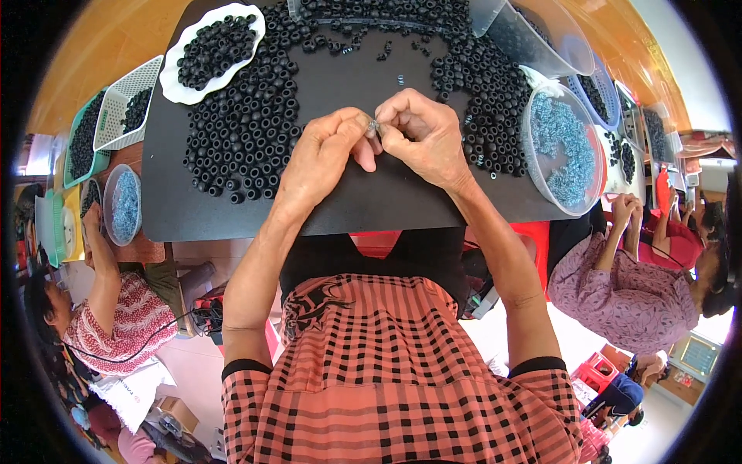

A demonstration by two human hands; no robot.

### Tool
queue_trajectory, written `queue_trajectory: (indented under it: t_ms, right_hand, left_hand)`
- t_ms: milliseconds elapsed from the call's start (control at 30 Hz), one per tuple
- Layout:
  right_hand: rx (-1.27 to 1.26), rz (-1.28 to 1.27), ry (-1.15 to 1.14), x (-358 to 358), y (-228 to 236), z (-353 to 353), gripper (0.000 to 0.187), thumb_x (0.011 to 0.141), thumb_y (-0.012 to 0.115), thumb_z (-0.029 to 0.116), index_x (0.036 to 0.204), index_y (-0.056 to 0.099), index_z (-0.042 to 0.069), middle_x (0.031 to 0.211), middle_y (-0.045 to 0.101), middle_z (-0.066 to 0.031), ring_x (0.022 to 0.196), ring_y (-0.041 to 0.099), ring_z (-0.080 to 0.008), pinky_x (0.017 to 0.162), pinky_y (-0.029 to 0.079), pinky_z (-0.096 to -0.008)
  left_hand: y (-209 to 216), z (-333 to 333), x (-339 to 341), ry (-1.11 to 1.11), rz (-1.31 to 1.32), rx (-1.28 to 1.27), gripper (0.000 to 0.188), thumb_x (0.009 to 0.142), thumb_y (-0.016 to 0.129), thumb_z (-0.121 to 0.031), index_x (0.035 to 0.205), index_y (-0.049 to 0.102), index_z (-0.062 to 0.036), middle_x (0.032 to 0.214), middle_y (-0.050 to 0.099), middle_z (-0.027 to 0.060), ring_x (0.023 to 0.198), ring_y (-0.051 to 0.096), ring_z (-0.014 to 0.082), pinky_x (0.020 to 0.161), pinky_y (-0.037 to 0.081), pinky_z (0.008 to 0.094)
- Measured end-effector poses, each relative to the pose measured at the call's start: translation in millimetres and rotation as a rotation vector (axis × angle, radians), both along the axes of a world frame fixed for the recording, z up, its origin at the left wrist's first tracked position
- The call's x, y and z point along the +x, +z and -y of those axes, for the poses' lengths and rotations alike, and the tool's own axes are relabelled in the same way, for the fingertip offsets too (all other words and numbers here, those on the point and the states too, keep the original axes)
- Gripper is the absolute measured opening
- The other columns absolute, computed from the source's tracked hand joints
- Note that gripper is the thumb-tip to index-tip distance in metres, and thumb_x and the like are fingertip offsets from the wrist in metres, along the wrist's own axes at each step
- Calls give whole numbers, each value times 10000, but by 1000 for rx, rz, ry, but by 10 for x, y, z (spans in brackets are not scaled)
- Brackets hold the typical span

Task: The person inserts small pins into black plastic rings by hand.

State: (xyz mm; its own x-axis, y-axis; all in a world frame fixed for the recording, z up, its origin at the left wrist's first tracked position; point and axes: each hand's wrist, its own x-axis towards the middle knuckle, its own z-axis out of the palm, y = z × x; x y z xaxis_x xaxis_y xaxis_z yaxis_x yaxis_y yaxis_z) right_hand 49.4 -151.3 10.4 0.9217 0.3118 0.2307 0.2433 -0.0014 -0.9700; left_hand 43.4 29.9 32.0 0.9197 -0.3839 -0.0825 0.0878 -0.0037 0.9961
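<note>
Two hands meet at the centre of the black mat: the left hand and right hand both pinch one small metallic ring between fingertips, raised clear of the mat, likely for close work. Black rubber rings lie heaped at 10 o'clock, within easy reach. A clear bowl of blue pieces sits at 3 o'clock, a white dish at 11.
</note>
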Motion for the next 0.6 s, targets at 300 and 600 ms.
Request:
queue_trajectory:
  t_ms: [300,600]
  right_hand:
    - [30,-60,-50,-8,60,-23,103,830,560,-86,901,570,-11,838,587,-6,726,543,-50,643,454,-195]
    - [71,-27,-64,4,11,-36,115,821,562,-99,895,561,-11,842,575,-6,731,531,-48,632,448,-196]
  left_hand:
    - [-41,95,-103,201,453,312,124,872,572,-21,993,569,6,766,631,104,740,631,171,654,494,297]
    - [-74,125,-114,239,938,575,229,821,592,15,1045,551,-1,874,607,138,823,594,312,704,496,409]
